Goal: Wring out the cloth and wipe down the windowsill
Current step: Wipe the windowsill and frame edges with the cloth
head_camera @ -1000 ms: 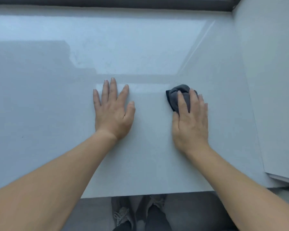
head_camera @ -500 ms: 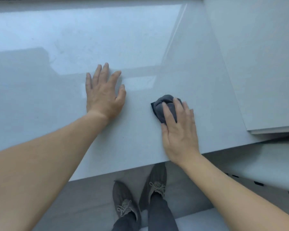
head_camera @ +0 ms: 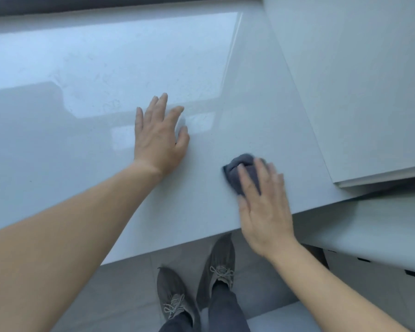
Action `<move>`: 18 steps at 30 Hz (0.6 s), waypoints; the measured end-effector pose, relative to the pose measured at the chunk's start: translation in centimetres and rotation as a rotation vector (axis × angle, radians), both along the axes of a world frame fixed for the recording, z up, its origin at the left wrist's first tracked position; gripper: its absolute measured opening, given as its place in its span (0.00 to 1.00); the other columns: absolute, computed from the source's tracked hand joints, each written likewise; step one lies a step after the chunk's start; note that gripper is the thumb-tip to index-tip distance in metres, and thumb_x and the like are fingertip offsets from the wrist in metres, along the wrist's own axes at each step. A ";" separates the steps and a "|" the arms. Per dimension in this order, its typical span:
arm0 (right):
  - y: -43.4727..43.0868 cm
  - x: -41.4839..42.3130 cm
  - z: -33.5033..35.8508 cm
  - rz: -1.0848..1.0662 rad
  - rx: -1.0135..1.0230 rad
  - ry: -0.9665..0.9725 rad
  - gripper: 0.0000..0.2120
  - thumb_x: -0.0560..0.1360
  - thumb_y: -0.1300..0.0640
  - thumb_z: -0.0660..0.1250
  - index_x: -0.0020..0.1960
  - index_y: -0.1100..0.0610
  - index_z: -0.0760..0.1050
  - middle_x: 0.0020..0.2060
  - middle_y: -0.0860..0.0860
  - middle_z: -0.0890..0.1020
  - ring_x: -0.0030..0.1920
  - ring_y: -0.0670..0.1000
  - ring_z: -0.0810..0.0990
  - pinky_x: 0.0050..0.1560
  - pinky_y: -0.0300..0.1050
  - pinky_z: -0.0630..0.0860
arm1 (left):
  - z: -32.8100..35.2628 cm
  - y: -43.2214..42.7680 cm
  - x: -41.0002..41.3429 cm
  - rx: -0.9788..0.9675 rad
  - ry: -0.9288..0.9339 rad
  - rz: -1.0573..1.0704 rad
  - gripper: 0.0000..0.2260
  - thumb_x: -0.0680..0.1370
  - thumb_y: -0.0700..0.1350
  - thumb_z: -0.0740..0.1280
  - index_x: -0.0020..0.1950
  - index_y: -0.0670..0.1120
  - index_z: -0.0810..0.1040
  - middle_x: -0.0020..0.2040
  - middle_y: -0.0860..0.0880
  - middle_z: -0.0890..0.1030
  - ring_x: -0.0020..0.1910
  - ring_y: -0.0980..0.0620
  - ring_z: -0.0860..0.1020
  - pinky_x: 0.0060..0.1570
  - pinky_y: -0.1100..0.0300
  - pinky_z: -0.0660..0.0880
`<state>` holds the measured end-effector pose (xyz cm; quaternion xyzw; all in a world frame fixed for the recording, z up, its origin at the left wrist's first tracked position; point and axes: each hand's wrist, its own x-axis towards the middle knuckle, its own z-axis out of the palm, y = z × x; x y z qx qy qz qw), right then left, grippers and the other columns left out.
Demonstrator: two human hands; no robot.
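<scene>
**Head view: cloth flat under right hand on the sill**

Surface: the windowsill (head_camera: 106, 68) is a broad, pale grey-white slab, smooth and glossy. It mirrors a bright rectangle of light across its far half and a duller grey band nearer in. Faint specks and smears show in the bright zone. The front edge is straight and square-cut. A dark window frame (head_camera: 82, 3) runs along the far edge.

Cloth (head_camera: 233, 174): dark grey, soft-looking fabric, bunched into a rounded wad with visible folds. It lies on the windowsill near the front edge, right of centre.

Right hand (head_camera: 266, 212): palm down, its fingers (head_camera: 244, 180) extended and lying flat on top of the cloth, pressing it to the slab rather than curling round it. The wad's far and left lobes stick out beyond the fingertips. The heel of the hand overhangs the sill's front edge. The fingertips are smeared by blur.

Left hand (head_camera: 157, 140): flat on the bare sill, fingers (head_camera: 162, 104) straight and slightly spread, holding nothing. It is well apart from the cloth, to its left and further in.

Surroundings: a matte white wall panel (head_camera: 357, 80) bounds the sill on the right. A lower pale ledge (head_camera: 369, 224) sits beneath it. Below the sill are a grey tiled floor (head_camera: 130, 283) and grey knit shoes (head_camera: 219, 264) with laces.
</scene>
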<state>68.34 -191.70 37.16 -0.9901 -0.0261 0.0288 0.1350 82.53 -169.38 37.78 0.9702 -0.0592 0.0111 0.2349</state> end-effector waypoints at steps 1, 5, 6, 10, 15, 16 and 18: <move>0.1 -1.1 0.0 0.112 0.008 0.018 0.28 0.81 0.50 0.53 0.80 0.48 0.53 0.80 0.54 0.51 0.80 0.60 0.47 0.78 0.62 0.47 | 0.0 -0.5 0.6 0.007 0.018 0.016 0.21 0.81 0.50 0.58 0.74 0.50 0.67 0.81 0.45 0.55 0.80 0.47 0.49 0.77 0.46 0.40; -4.7 2.2 -0.3 0.196 -0.034 0.034 0.29 0.78 0.52 0.55 0.79 0.49 0.55 0.80 0.54 0.54 0.79 0.61 0.51 0.77 0.65 0.53 | 0.0 -0.3 3.7 0.072 0.068 0.085 0.23 0.81 0.51 0.56 0.77 0.50 0.63 0.82 0.44 0.50 0.80 0.46 0.45 0.77 0.47 0.39; -5.7 4.3 -0.4 0.098 -0.046 0.021 0.29 0.78 0.52 0.54 0.79 0.50 0.55 0.79 0.55 0.55 0.79 0.63 0.53 0.76 0.66 0.54 | -0.1 -0.1 4.4 0.089 0.084 0.112 0.24 0.81 0.52 0.56 0.77 0.50 0.62 0.82 0.44 0.49 0.80 0.46 0.44 0.77 0.47 0.38; -4.1 10.4 -0.4 -0.189 -0.050 -0.028 0.29 0.80 0.53 0.54 0.80 0.52 0.52 0.79 0.59 0.52 0.78 0.64 0.52 0.77 0.65 0.50 | -0.8 0.0 5.8 0.152 0.138 0.191 0.26 0.81 0.54 0.52 0.79 0.51 0.57 0.82 0.45 0.47 0.80 0.48 0.42 0.77 0.48 0.37; -0.3 10.9 -0.6 0.220 0.003 -0.005 0.30 0.78 0.54 0.56 0.79 0.49 0.55 0.79 0.55 0.54 0.79 0.63 0.53 0.78 0.62 0.48 | -0.8 -0.1 5.6 0.184 0.135 0.195 0.27 0.81 0.56 0.51 0.80 0.52 0.55 0.82 0.46 0.46 0.80 0.50 0.41 0.77 0.49 0.38; -1.2 12.5 -0.7 0.208 0.002 -0.010 0.30 0.77 0.54 0.55 0.79 0.49 0.56 0.79 0.54 0.55 0.78 0.63 0.54 0.78 0.62 0.48 | -0.8 -0.1 5.6 0.186 0.139 0.194 0.27 0.81 0.56 0.51 0.80 0.53 0.55 0.82 0.47 0.46 0.80 0.50 0.41 0.77 0.49 0.37; -2.9 16.8 -0.8 0.044 -0.017 -0.042 0.29 0.78 0.54 0.53 0.79 0.51 0.57 0.78 0.56 0.57 0.77 0.65 0.56 0.77 0.63 0.50 | -0.8 -0.3 5.7 0.197 0.146 0.194 0.27 0.81 0.57 0.51 0.80 0.53 0.54 0.82 0.47 0.45 0.80 0.51 0.40 0.77 0.49 0.38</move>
